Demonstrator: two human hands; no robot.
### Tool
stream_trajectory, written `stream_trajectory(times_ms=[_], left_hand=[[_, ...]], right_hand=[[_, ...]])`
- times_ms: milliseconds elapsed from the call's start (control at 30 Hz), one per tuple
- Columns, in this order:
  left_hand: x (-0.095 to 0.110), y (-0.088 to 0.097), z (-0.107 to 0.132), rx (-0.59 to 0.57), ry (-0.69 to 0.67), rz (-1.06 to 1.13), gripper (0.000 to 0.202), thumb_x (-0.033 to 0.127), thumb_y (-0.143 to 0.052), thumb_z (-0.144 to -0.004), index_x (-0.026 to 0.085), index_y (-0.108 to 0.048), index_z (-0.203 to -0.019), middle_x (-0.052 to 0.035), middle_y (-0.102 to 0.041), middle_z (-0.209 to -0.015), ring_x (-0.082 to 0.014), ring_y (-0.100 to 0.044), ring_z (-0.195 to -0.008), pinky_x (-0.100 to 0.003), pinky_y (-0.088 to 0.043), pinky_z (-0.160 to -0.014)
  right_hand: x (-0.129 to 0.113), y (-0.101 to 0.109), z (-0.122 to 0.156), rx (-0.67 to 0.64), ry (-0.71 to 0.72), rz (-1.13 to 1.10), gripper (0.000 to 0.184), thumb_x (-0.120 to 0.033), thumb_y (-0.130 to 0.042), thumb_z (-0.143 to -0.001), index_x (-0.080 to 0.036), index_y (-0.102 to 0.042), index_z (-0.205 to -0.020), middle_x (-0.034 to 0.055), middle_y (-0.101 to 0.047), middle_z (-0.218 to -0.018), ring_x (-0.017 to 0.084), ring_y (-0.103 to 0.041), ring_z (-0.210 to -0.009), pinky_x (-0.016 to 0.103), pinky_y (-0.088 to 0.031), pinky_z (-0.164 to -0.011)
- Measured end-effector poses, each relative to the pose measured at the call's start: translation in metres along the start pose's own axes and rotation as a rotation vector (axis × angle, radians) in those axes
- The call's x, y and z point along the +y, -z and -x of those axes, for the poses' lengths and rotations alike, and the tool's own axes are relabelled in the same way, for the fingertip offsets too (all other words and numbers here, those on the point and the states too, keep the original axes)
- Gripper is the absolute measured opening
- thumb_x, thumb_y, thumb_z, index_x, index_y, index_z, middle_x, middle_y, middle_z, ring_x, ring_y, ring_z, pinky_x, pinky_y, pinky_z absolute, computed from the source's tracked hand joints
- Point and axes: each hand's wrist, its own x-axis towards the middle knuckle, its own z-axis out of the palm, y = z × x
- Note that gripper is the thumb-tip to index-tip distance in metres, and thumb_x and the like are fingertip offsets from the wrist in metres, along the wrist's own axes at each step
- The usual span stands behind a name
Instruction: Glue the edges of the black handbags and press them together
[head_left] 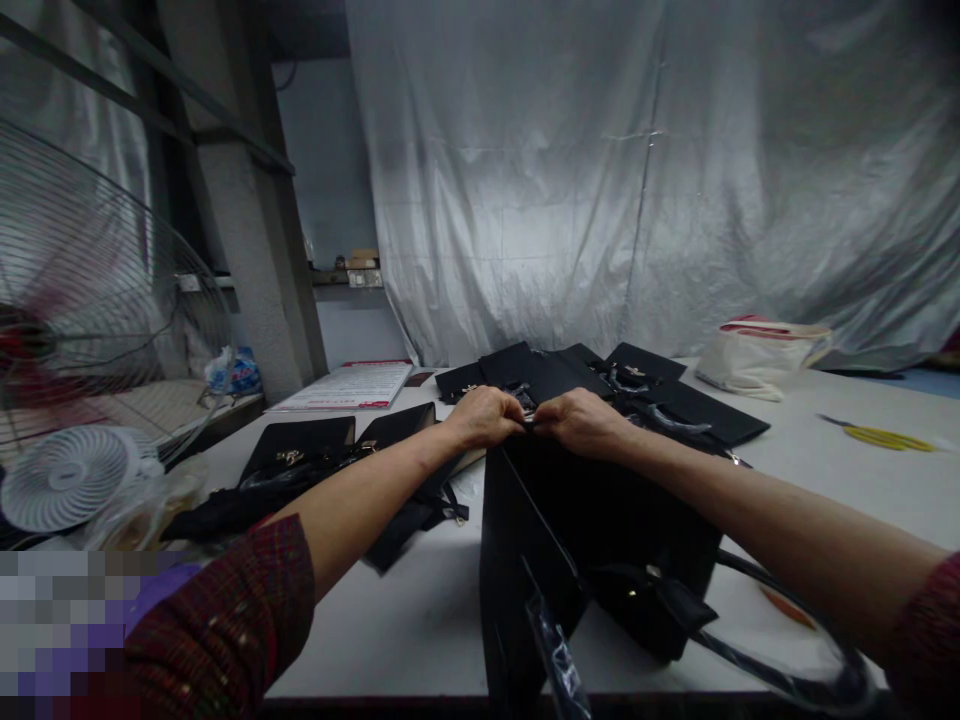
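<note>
A black handbag point(637, 510) stands near the front of the white table, its plastic-wrapped handles hanging toward me and to the right. At its far upper edge my left hand point(487, 415) is closed, thumb and fingers pinching the rim. My right hand point(581, 420) pinches the same edge just beside it, the fingertips of both hands nearly meeting. What lies exactly between the fingertips is too small to make out. A small black bow with a gold-coloured metal piece point(654, 575) shows on the bag's side.
More black bags point(555, 375) lie behind, others point(300, 445) to the left. Yellow-handled scissors point(889, 438) and a white cloth bag point(761, 355) are at right. A printed sheet point(349, 386) lies back left. A small white fan point(75, 478) and a large caged fan point(97, 270) stand left.
</note>
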Motion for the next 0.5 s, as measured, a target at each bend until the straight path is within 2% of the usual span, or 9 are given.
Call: stream_trajectory(times_ms=[200,367,500], left_hand=[[0.004,0.004,0.0,-0.015,-0.014,-0.08,0.02,0.033,-0.063,-0.076,0.025,-0.076,-0.089,0.0018,-0.073,-0.077,-0.0143,-0.063,-0.077,-0.021,-0.041,-0.066],[0.005,-0.003,-0.002,0.048,-0.056,-0.103,0.019,0.029,-0.06,-0.076,0.024,-0.076,-0.085,0.0008,-0.072,-0.074,-0.0146,-0.062,-0.074,-0.021,-0.04,-0.065],[0.004,-0.009,-0.005,0.074,-0.027,-0.06,0.018,0.028,-0.058,-0.076,0.021,-0.075,-0.08,0.0007,-0.07,-0.071,-0.0141,-0.06,-0.071,-0.021,-0.039,-0.062]], right_hand=[[0.0,0.002,0.003,-0.04,0.03,0.016,0.026,-0.031,-0.052,-0.086,-0.026,-0.073,-0.099,0.002,-0.072,-0.084,0.016,-0.064,-0.078,0.022,-0.039,-0.063],[-0.002,0.0,0.0,-0.011,0.03,0.059,0.025,-0.024,-0.051,-0.082,-0.025,-0.075,-0.089,0.0044,-0.071,-0.079,0.018,-0.063,-0.075,0.024,-0.037,-0.061],[-0.003,-0.001,-0.001,0.025,-0.014,0.04,0.025,-0.026,-0.051,-0.082,-0.024,-0.075,-0.089,0.0058,-0.072,-0.082,0.02,-0.064,-0.078,0.025,-0.038,-0.063]])
